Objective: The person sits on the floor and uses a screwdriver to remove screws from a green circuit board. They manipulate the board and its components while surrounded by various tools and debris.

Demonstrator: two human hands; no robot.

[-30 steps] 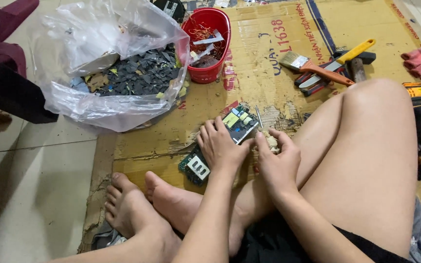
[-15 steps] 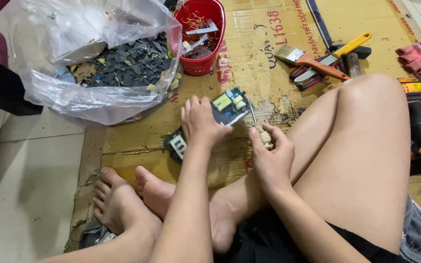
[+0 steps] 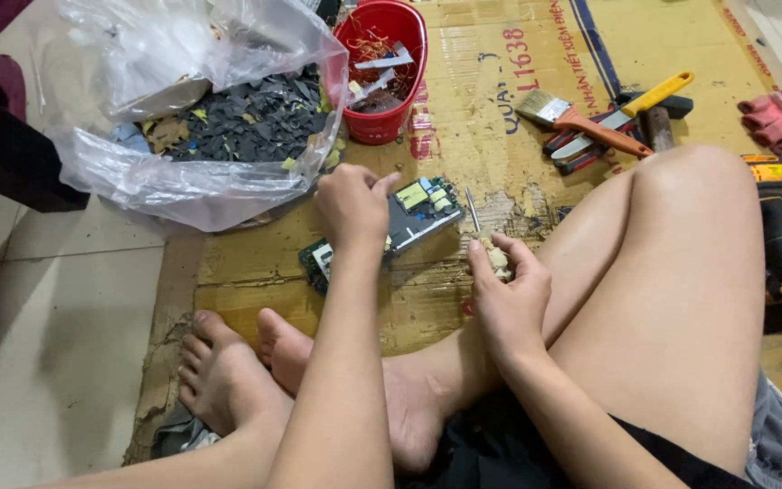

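Here, circuit board (image 3: 414, 215) under left hand (image 3: 351, 205), right hand (image 3: 509, 294) beside.

Hands on circuit board (image 3: 414, 217) and screwdriver (image 3: 489, 244)

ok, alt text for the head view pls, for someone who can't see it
Seated on flattened cardboard, a person presses the left hand on a green circuit board while the right hand grips a screwdriver, tip upward. Beyond lie a clear bag of dark scraps, a red bucket and a paintbrush.
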